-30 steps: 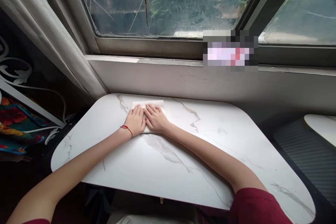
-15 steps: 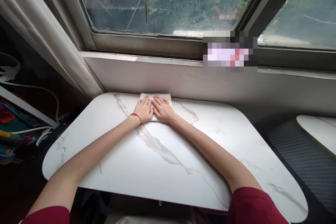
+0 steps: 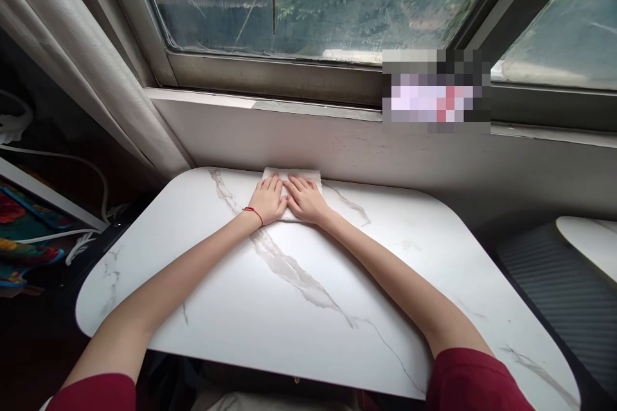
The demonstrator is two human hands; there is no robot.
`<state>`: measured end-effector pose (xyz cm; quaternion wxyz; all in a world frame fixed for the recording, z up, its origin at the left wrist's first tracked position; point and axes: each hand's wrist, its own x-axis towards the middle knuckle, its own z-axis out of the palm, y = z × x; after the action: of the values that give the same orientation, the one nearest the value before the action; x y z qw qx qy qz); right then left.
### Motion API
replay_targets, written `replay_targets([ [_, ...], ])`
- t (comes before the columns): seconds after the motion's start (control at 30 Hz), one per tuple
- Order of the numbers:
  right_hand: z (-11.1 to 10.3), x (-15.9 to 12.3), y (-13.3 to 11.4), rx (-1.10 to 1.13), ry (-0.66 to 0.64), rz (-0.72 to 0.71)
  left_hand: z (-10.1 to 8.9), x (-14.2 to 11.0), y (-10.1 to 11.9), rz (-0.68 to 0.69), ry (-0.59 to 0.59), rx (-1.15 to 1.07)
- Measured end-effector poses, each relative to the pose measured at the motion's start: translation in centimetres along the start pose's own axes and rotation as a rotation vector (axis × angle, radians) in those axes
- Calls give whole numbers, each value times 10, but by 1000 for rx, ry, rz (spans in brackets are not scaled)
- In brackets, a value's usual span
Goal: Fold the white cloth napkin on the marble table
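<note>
A folded white cloth (image 3: 290, 171) with a ruffled right edge lies at the far edge of the marble-patterned white table (image 3: 226, 308). On its left half my left hand (image 3: 268, 198) rests flat, fingers stretched forward and a red string bracelet at the wrist. My right hand (image 3: 305, 199) is pressed flat on the right half, its fingers slightly spread. The two hands almost meet at the thumbs, and they cover most of the cloth.
Behind the table stand a low wall (image 3: 241, 135) and a window frame (image 3: 274, 77), with a blurred-out patch on the sill. A pale curtain (image 3: 96, 70) hangs at left above white cables (image 3: 103, 189). At right are a grey ribbed surface (image 3: 554, 295) and another white tabletop (image 3: 590, 244).
Both hands and the cloth have slid rightward and away from me, up to the table's far edge. Over the last half second they have barely moved.
</note>
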<state>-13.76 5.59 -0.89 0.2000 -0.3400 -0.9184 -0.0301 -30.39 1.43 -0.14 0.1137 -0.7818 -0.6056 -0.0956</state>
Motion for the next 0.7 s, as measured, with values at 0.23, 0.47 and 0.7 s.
replay_targets([
  [0.23,1,0,-1,4,12,-4,-2,-1,1,-7,0,-1],
  [0.47,-4,-6,-12,20,11,63,-14,-7,7,-12,-46,3],
  [0.7,-20,-74,-60,3,56,73,-37,-72,39,110,-42,15],
])
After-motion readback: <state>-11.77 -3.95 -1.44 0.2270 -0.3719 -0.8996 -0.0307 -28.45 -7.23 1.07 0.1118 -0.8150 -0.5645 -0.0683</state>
